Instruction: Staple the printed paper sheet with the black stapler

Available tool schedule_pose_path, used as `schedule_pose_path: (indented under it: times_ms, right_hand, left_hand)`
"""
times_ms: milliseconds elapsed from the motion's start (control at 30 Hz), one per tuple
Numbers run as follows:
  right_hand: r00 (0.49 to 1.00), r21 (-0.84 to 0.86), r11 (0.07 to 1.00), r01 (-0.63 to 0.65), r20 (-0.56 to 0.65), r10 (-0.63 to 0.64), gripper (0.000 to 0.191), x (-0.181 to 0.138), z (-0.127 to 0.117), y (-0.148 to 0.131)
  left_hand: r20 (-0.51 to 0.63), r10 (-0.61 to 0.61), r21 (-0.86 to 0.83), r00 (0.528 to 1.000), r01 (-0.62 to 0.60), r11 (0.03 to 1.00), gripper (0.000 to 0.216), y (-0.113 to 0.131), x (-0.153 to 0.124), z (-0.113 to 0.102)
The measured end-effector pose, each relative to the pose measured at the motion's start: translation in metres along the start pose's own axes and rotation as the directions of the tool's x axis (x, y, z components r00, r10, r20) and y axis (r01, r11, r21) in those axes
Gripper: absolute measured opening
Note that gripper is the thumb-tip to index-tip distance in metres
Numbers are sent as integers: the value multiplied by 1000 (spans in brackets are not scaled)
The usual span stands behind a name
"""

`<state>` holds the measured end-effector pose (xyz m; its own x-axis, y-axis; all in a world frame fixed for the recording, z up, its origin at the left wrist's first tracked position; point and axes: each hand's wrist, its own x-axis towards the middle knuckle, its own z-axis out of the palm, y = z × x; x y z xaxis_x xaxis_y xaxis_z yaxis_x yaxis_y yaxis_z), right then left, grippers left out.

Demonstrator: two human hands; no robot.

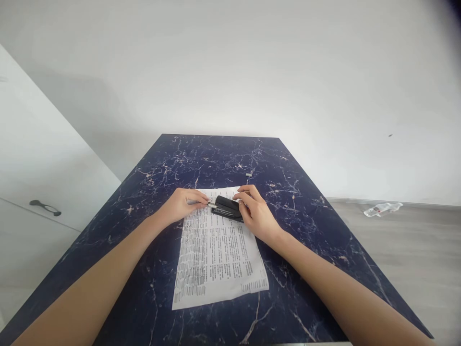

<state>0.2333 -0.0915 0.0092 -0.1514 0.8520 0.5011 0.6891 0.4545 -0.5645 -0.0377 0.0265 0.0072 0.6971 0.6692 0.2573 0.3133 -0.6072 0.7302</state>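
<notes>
A printed sheet of paper (218,254) lies on the dark blue marble table (223,158). On its far end rests a black stapler (227,208). My right hand (256,213) wraps round the stapler's right side, fingers closed on it. My left hand (183,203) is pinched at the stapler's metal tip on the left, fingertips pressed together on the paper's top edge.
A small strip of staples (248,175) lies on the table beyond the paper. A white cabinet with a dark handle (45,207) stands at the left. An empty plastic bottle (382,208) lies on the grey floor at the right, by the white wall.
</notes>
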Motion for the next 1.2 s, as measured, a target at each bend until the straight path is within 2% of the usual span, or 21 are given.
schedule_pose_path:
  times_ms: [167, 300, 467, 567, 667, 733, 800, 967, 1067, 1200]
  right_hand:
    - [999, 86, 996, -29, 43, 25, 20, 2, -1, 1]
    - [987, 108, 990, -94, 141, 79, 14, 3, 1, 8]
    - [979, 205, 970, -133, 178, 97, 18, 5, 2, 14]
    - [978, 237, 963, -127, 189, 83, 21, 6, 1, 14]
    - [978, 237, 966, -102, 202, 53, 22, 6, 1, 15]
    - [977, 231, 968, -95, 207, 47, 23, 6, 2, 16]
    - [978, 234, 968, -94, 205, 45, 23, 7, 2, 16]
    - [975, 252, 965, -66, 222, 9, 22, 8, 2, 17]
    - [970, 239, 970, -51, 242, -8, 23, 10, 4, 18]
    - [976, 208, 976, -57, 216, 11, 24, 9, 6, 13]
  left_hand:
    - [72, 16, 10, 997, -16, 1000, 16, -16, -3, -18]
    - [73, 19, -24, 997, -17, 1000, 11, -15, -3, -17]
    - [123, 101, -106, 987, -88, 991, 12, 1, 0, -2]
    - [118, 144, -94, 983, -133, 987, 14, 7, 4, 11]
    - [100, 61, -89, 993, -52, 995, 3, 8, 6, 22]
    - [91, -1, -116, 996, 12, 993, 7, 9, 7, 26]
    - [87, -7, -118, 996, 18, 993, 9, 10, 8, 29]
    - [19, 81, 1, 997, -81, 997, 7, 13, 10, 37]
    - [-3, 131, 165, 991, -129, 978, 6, 14, 11, 39]
    - [7, 89, 338, 996, -86, 937, 9, 12, 8, 34]
